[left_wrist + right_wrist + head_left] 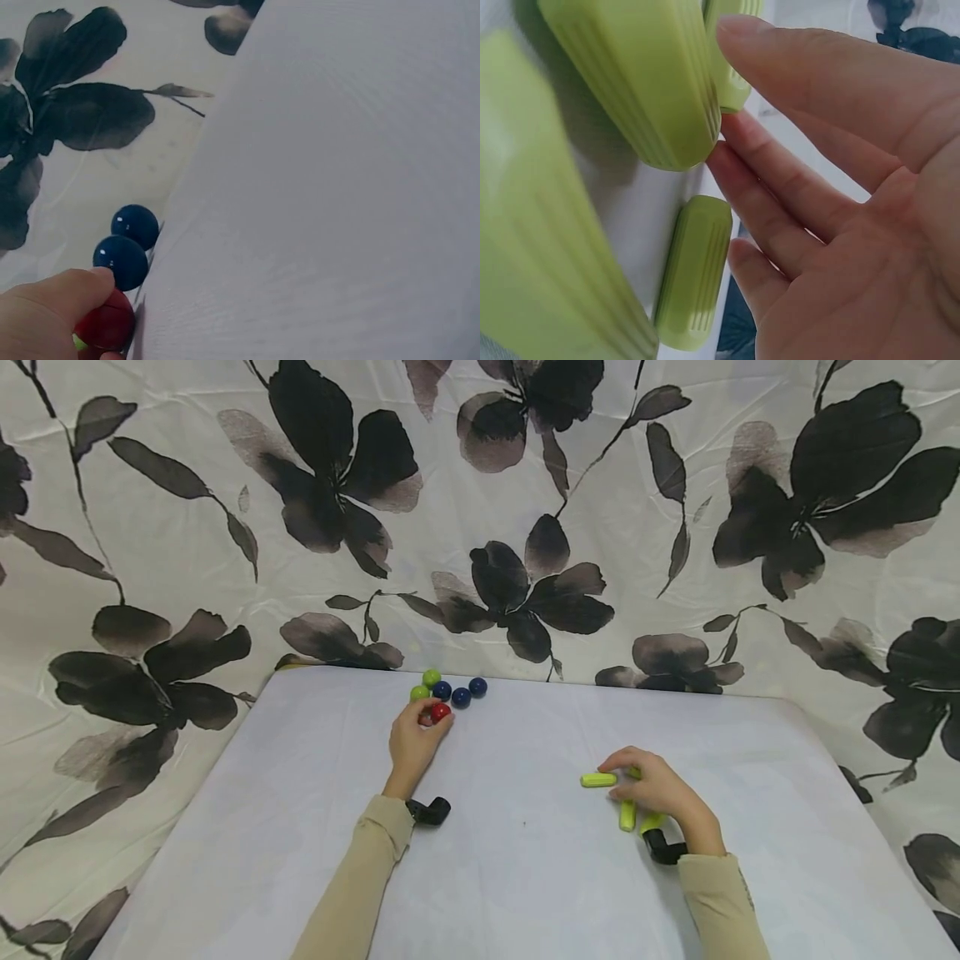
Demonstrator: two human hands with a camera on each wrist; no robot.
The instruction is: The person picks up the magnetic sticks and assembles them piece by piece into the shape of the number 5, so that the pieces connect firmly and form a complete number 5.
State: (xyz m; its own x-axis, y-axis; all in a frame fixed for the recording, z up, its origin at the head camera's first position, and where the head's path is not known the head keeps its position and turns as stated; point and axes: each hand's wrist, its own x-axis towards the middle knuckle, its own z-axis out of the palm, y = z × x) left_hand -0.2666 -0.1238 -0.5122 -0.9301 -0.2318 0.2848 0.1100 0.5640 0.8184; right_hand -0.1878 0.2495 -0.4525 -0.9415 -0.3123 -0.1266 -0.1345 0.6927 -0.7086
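Note:
In the head view my left hand (pixel 415 745) pinches a red ball (pixel 441 713) between thumb and fingers near the table's far edge. A second bit of red shows beside it, partly behind the fingers. Several blue balls (pixel 461 697) and lime-green balls (pixel 431 677) lie just beyond the fingertips. To the right, my right hand (pixel 655 787) hovers over several short lime-green sticks with ribbed sides and rounded ends. Its thumb and forefinger are apart at the end of one stick (pixel 597 780). Another stick (pixel 694 274) lies beside the loosely extended fingers in the right wrist view.
A white-covered table (pixel 517 868) spreads under both hands. Behind it hangs a pale cloth (pixel 442 510) printed with dark flowers. More lime-green sticks (pixel 627 816) lie under and beside the right hand. A black wrist camera (pixel 429 812) sits on the left wrist.

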